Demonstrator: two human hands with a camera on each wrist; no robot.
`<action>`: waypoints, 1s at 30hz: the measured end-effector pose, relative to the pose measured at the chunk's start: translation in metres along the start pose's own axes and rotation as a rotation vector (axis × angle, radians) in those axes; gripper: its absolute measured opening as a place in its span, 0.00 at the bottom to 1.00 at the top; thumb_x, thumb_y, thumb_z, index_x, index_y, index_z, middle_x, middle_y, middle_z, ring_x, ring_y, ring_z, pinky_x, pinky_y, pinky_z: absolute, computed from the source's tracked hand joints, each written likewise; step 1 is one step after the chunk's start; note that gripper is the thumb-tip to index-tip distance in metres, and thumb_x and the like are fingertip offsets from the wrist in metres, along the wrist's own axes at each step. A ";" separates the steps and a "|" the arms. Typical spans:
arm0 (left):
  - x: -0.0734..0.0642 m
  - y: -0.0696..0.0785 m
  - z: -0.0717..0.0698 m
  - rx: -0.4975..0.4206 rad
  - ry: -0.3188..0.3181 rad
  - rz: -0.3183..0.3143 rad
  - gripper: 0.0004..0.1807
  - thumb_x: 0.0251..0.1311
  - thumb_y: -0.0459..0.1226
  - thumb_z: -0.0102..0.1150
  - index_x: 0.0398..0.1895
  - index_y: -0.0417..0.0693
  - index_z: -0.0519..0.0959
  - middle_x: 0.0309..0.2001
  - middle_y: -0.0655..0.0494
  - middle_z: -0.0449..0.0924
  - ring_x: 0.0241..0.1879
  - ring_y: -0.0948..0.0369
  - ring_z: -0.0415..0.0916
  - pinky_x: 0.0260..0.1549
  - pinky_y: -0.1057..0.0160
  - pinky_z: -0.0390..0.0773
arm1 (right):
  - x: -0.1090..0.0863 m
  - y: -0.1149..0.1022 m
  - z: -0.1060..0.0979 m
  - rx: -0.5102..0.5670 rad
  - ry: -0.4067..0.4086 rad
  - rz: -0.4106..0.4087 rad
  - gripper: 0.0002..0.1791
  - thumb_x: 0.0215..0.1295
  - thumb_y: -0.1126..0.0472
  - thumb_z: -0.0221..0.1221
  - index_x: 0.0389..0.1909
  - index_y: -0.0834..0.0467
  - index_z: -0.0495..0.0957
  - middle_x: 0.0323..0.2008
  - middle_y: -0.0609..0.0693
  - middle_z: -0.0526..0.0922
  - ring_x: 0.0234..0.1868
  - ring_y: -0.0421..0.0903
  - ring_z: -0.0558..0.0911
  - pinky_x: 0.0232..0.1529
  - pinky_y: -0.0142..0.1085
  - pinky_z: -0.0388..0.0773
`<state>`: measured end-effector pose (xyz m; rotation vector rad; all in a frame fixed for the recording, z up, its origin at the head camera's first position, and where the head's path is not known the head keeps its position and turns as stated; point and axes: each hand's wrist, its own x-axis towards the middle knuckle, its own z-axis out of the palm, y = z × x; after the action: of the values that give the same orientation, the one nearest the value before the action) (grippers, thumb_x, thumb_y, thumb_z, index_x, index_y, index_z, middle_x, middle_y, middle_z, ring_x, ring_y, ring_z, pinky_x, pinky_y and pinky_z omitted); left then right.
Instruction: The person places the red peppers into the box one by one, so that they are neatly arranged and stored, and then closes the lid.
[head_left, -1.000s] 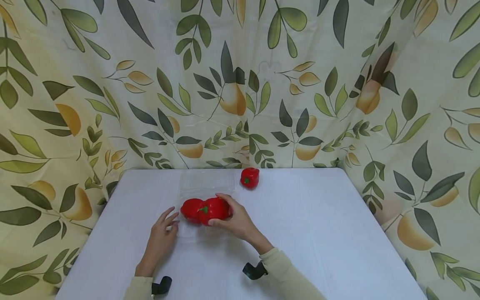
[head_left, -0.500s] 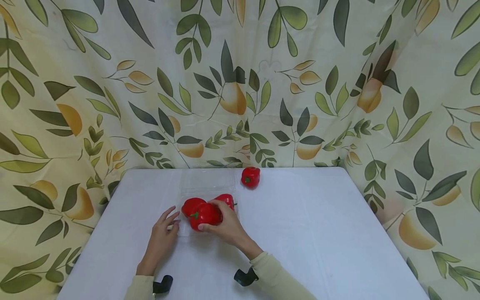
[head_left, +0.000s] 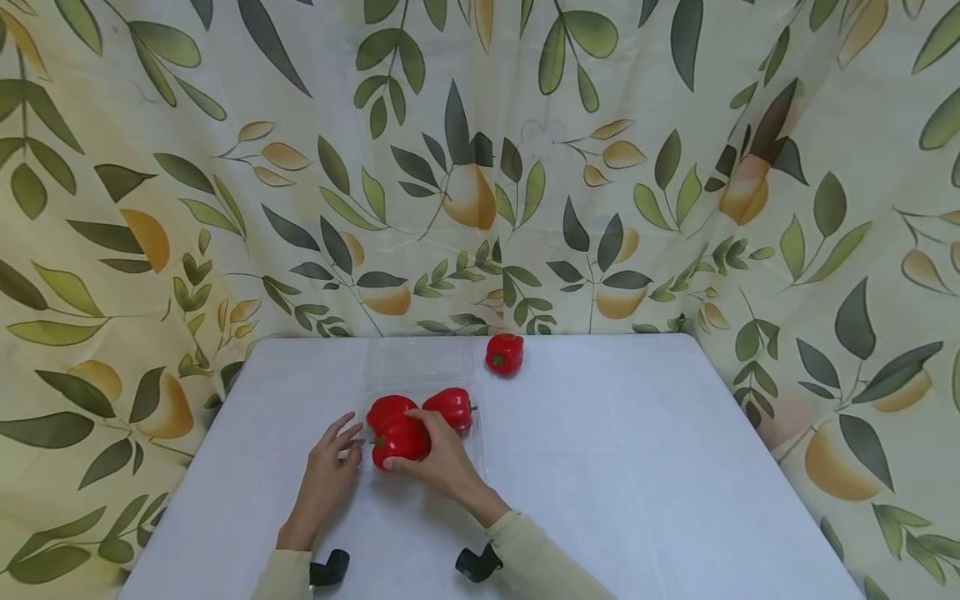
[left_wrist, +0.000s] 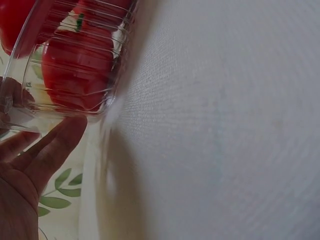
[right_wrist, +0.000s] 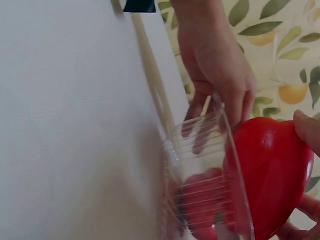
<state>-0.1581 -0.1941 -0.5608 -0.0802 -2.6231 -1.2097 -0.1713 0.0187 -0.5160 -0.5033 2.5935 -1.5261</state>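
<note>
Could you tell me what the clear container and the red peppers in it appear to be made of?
The container looks like thin, clear, glossy plastic: see-through, with moulded ribs along its wall. The pepper gripped by the right hand has a smooth, evenly red, slightly shiny skin; whether it is real or a plastic replica cannot be told.

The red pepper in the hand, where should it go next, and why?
Probably down into the clear box, then let go. The right hand holds a red pepper at the box's near edge, beside two peppers already inside, and the left hand rests against the box's side.
</note>
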 end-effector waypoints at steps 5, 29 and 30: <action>-0.001 -0.002 0.001 -0.008 -0.009 -0.005 0.21 0.64 0.31 0.58 0.61 0.39 0.76 0.69 0.46 0.67 0.51 0.49 0.83 0.48 0.53 0.84 | 0.002 0.002 0.007 -0.038 0.000 -0.006 0.45 0.47 0.45 0.74 0.66 0.45 0.66 0.63 0.44 0.72 0.63 0.47 0.72 0.53 0.42 0.85; 0.002 0.000 -0.001 -0.006 0.014 0.027 0.20 0.63 0.31 0.59 0.60 0.38 0.77 0.68 0.45 0.69 0.50 0.48 0.84 0.46 0.53 0.85 | 0.002 0.001 0.000 -0.264 -0.085 -0.133 0.46 0.51 0.45 0.71 0.70 0.45 0.62 0.62 0.49 0.72 0.64 0.49 0.72 0.52 0.43 0.85; 0.002 0.000 0.000 -0.007 0.015 0.028 0.20 0.63 0.31 0.59 0.59 0.38 0.77 0.68 0.45 0.69 0.49 0.48 0.84 0.46 0.53 0.85 | 0.002 0.002 -0.002 -0.255 -0.089 -0.135 0.45 0.51 0.46 0.70 0.71 0.45 0.62 0.63 0.49 0.72 0.63 0.49 0.72 0.51 0.43 0.85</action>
<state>-0.1597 -0.1943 -0.5601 -0.1090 -2.5958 -1.2059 -0.1741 0.0211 -0.5169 -0.7650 2.7466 -1.1789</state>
